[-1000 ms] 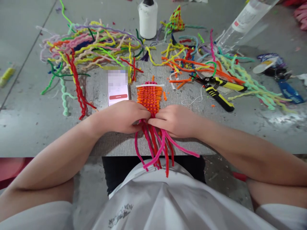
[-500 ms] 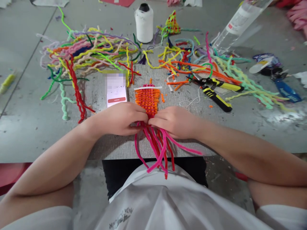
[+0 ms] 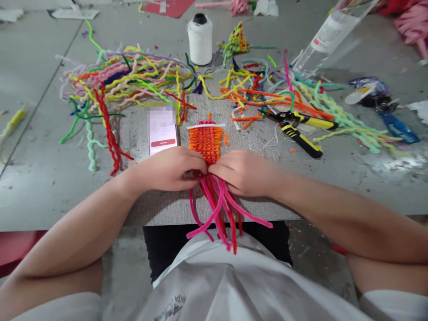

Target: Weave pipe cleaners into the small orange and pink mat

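A woven piece of orange and pink fuzzy stems (image 3: 205,141) lies near the table's front edge, with a white strip (image 3: 206,126) across its far end. My left hand (image 3: 177,169) is closed on its lower left side, and my right hand (image 3: 242,171) is closed on the lower right side. The fingertips of both hands nearly meet at the narrow lower end and hide the weave there. Loose pink and red stem ends (image 3: 219,209) fan out below my fingers, over the table edge toward the grey shirt.
A phone (image 3: 162,133) lies beyond my left hand, near piled coloured stems (image 3: 133,76). Black and yellow pliers (image 3: 302,138) rest at the right. Farther back are a white thread spool (image 3: 199,40), a small woven triangle (image 3: 238,39) and a clear bottle (image 3: 331,35).
The loose pink ends have shifted; one now points farther left and another reaches less far right. Both hands keep their hold on the weave. The view has tilted slightly.
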The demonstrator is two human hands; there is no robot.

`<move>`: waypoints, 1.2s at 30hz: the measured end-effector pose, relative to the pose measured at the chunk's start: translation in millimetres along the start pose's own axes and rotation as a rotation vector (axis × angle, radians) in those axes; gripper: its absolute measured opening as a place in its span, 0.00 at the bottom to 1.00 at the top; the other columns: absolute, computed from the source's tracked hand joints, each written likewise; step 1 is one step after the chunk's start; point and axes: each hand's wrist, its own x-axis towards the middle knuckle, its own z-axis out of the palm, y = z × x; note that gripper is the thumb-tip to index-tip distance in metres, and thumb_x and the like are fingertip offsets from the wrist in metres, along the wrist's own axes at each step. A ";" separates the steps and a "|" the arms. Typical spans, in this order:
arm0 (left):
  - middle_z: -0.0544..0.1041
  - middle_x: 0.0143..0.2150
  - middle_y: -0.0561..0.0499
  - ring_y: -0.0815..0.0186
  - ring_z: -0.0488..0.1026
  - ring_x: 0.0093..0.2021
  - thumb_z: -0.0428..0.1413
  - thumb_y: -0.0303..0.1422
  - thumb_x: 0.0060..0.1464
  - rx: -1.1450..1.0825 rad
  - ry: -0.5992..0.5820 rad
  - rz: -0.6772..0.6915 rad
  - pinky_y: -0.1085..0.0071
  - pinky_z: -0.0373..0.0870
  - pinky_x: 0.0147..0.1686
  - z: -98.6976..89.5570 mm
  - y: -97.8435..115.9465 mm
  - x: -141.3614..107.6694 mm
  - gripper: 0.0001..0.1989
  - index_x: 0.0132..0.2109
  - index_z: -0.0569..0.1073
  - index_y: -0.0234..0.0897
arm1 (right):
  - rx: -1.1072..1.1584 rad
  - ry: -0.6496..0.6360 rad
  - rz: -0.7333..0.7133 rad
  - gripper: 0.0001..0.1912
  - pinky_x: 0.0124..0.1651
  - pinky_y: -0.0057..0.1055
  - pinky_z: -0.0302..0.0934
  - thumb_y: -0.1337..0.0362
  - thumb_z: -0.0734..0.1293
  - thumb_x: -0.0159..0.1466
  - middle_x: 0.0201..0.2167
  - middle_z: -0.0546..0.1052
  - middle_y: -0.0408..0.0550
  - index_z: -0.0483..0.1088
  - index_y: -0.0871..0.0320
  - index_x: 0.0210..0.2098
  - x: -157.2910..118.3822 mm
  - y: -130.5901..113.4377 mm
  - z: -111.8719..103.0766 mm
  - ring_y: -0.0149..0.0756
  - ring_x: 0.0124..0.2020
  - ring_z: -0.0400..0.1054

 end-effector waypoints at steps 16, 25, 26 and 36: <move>0.81 0.33 0.53 0.67 0.76 0.32 0.59 0.30 0.63 0.053 0.195 -0.029 0.72 0.67 0.36 2.5 -3.6 -2.4 0.02 0.40 0.78 0.39 | -0.259 0.126 -0.065 0.17 0.37 0.38 0.48 0.70 0.57 0.80 0.29 0.78 0.45 0.77 0.61 0.44 4.5 -6.8 0.1 0.35 0.31 0.66; 0.76 0.30 0.56 0.70 0.72 0.30 0.59 0.25 0.58 0.026 0.179 -0.050 0.74 0.63 0.33 3.0 -3.7 -0.7 0.04 0.35 0.73 0.38 | -0.390 0.192 -0.143 0.14 0.37 0.37 0.50 0.72 0.59 0.78 0.27 0.76 0.43 0.77 0.61 0.47 10.2 -8.7 5.2 0.34 0.30 0.65; 0.77 0.31 0.56 0.70 0.72 0.31 0.59 0.25 0.58 0.010 0.165 -0.054 0.74 0.64 0.34 2.5 -3.5 -0.6 0.04 0.36 0.73 0.38 | -0.394 0.198 -0.149 0.14 0.37 0.37 0.50 0.72 0.60 0.78 0.27 0.76 0.43 0.78 0.61 0.46 10.7 -9.2 4.7 0.35 0.30 0.65; 0.78 0.42 0.49 0.63 0.75 0.42 0.52 0.19 0.54 0.082 -0.049 -0.013 0.69 0.68 0.42 -18.3 -0.7 -9.8 0.13 0.40 0.75 0.40 | -0.371 0.289 -0.142 0.11 0.35 0.36 0.49 0.74 0.64 0.75 0.25 0.74 0.42 0.77 0.63 0.39 10.2 -9.1 -1.1 0.34 0.28 0.63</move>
